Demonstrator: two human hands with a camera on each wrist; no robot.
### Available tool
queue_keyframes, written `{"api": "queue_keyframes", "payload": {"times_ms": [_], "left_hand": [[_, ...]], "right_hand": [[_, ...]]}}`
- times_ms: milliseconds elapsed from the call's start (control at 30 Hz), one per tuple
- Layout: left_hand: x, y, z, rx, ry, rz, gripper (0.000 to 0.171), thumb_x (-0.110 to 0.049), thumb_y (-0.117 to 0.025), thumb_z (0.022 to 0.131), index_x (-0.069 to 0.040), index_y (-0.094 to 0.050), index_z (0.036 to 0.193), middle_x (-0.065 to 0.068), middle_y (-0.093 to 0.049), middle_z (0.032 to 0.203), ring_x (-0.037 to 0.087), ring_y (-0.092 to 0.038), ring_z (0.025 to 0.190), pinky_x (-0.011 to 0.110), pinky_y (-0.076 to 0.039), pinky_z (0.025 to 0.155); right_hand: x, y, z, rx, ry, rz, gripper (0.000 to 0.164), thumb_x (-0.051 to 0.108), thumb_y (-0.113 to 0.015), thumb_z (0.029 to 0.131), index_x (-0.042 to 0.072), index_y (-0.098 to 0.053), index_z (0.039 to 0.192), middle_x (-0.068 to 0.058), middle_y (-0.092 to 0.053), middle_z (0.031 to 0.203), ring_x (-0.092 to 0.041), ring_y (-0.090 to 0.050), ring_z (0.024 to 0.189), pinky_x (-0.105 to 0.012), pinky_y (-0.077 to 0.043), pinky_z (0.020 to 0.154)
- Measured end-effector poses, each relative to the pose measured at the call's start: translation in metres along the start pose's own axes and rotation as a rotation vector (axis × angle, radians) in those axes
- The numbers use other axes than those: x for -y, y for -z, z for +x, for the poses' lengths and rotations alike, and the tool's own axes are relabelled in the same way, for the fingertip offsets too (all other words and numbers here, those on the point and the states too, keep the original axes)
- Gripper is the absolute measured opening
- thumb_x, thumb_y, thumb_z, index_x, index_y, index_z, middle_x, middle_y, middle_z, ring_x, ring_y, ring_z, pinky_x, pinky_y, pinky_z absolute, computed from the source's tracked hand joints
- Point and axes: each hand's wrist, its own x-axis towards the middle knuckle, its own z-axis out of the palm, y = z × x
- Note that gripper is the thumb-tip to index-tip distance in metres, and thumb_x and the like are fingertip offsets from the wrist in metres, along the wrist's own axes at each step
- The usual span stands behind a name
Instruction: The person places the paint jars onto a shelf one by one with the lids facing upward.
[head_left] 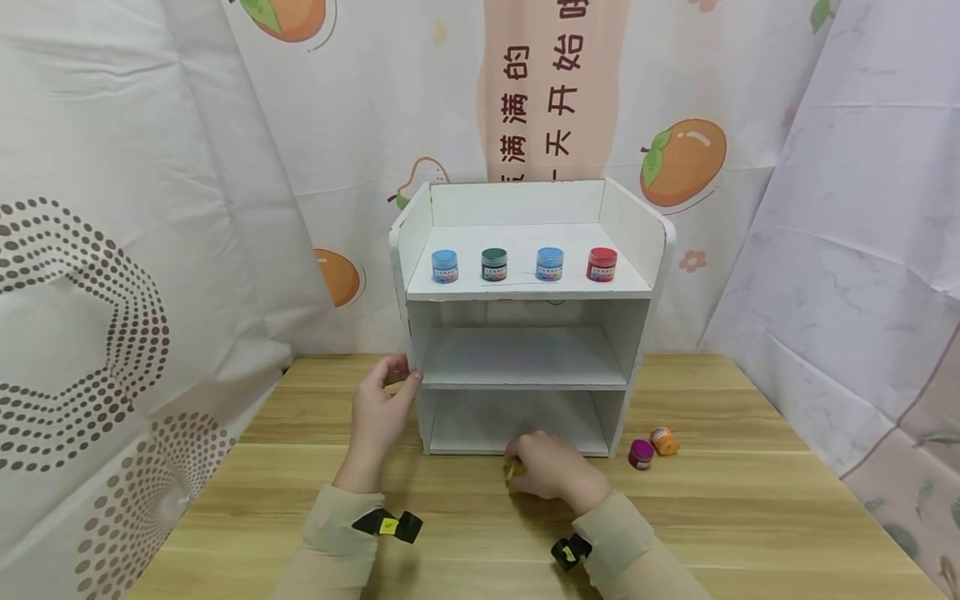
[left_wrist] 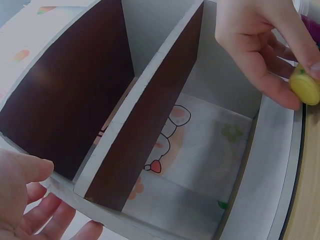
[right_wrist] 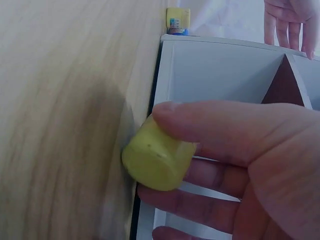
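A small yellow paint jar (head_left: 513,473) is pinched between the thumb and fingers of my right hand (head_left: 551,468), just in front of the lowest level of a white shelf (head_left: 525,387). The right wrist view shows the jar (right_wrist: 159,156) tilted low over the wooden tabletop. My left hand (head_left: 381,412) is at the shelf's left side panel, fingers loosely bent and holding nothing; whether it touches the panel I cannot tell. On the top shelf stand several jars in a row: a light blue jar (head_left: 445,266), a dark green jar (head_left: 494,264), another blue jar (head_left: 549,263) and a red jar (head_left: 602,263).
Right of the shelf, a purple jar (head_left: 641,454) stands beside an orange jar (head_left: 664,441) lying on its side on the wooden table (head_left: 720,517). Beyond the shelf's left side, the right wrist view shows a yellow jar with blue (right_wrist: 178,21). Printed curtains hang behind.
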Motion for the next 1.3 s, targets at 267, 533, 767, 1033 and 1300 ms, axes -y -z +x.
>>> {"api": "queue_keyframes", "payload": {"times_ms": [267, 533, 767, 1033, 1300], "left_hand": [[0.0, 0.0, -0.001, 0.001, -0.007, 0.001, 0.025, -0.021, -0.069, 0.089, -0.008, -0.063, 0.109, 0.003, -0.066, 0.101, 0.012, -0.058, 0.095, 0.041, -0.051, 0.071], [-0.001, 0.0, -0.001, 0.0, -0.021, 0.006, 0.025, -0.022, -0.069, 0.089, -0.008, -0.063, 0.109, 0.002, -0.066, 0.101, 0.011, -0.058, 0.095, 0.041, -0.052, 0.07], [0.0, 0.0, 0.0, 0.0, -0.018, 0.009, 0.026, -0.023, -0.069, 0.089, -0.008, -0.063, 0.109, 0.003, -0.066, 0.102, 0.012, -0.059, 0.095, 0.041, -0.051, 0.07], [0.0, 0.0, 0.0, -0.001, -0.013, 0.004, 0.025, -0.022, -0.07, 0.088, -0.008, -0.064, 0.109, 0.003, -0.066, 0.101, 0.011, -0.059, 0.094, 0.041, -0.052, 0.07], [0.0, 0.001, 0.0, 0.007, -0.009, -0.005, 0.025, -0.021, -0.069, 0.089, -0.008, -0.063, 0.109, 0.003, -0.066, 0.102, 0.011, -0.059, 0.094, 0.04, -0.052, 0.07]], "right_hand": [[0.001, 0.009, -0.002, -0.015, 0.039, 0.067, 0.009, 0.018, -0.071, 0.081, 0.022, -0.064, 0.082, 0.011, -0.046, 0.064, -0.006, -0.04, 0.056, -0.025, -0.035, 0.05], [0.002, 0.019, -0.005, -0.035, 0.068, 0.088, 0.028, 0.016, -0.072, 0.081, 0.01, -0.069, 0.108, 0.006, -0.061, 0.086, -0.007, -0.049, 0.068, -0.027, -0.045, 0.061], [0.007, 0.015, -0.005, 0.008, 0.072, 0.079, 0.012, 0.013, -0.072, 0.077, 0.017, -0.065, 0.085, 0.006, -0.054, 0.072, -0.007, -0.045, 0.063, -0.026, -0.04, 0.055], [0.007, 0.005, -0.004, 0.061, 0.064, 0.094, 0.014, 0.011, -0.074, 0.076, 0.014, -0.066, 0.088, 0.005, -0.057, 0.074, -0.008, -0.047, 0.063, -0.026, -0.042, 0.057], [0.008, 0.002, -0.004, 0.069, 0.062, 0.083, 0.014, 0.01, -0.074, 0.078, 0.014, -0.066, 0.089, 0.006, -0.057, 0.077, -0.008, -0.047, 0.064, -0.026, -0.042, 0.057]]}}
